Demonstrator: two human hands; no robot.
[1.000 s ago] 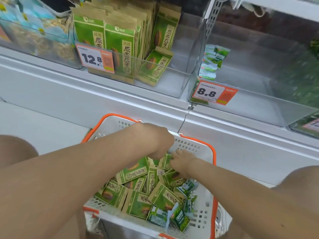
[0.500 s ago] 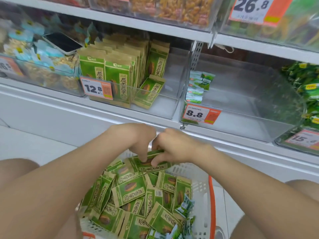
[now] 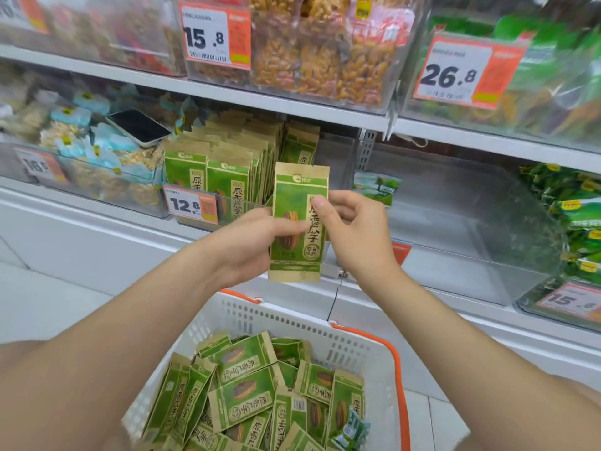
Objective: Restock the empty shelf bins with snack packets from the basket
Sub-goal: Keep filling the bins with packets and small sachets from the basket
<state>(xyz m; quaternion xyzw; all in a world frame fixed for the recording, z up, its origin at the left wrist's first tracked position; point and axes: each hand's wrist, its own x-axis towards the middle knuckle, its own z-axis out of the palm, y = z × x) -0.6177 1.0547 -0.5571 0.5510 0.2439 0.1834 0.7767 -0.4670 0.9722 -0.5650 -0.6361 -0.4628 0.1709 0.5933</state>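
The left forearm [image 3: 146, 336] and the right forearm [image 3: 455, 336] are bare along all their visible length, up to the wrists. The left grip [image 3: 257, 242] and the right grip [image 3: 354, 236] are bare as well, with slim fingers [image 3: 349, 206]. The right thumb [image 3: 320, 219] ends in a short, plain, rounded nail. At the lower right edge a stretch of bare limb [image 3: 582, 402] shows, cut off by the frame.

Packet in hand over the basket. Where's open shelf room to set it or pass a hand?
Widest bare patch: floor of the clear bin, between the small green sachets at its left rear and the green snack bin. Narrower gap: in the 12.8 bin, right of the upright packet rows, partly hidden by the held packet. The basket is heaped.
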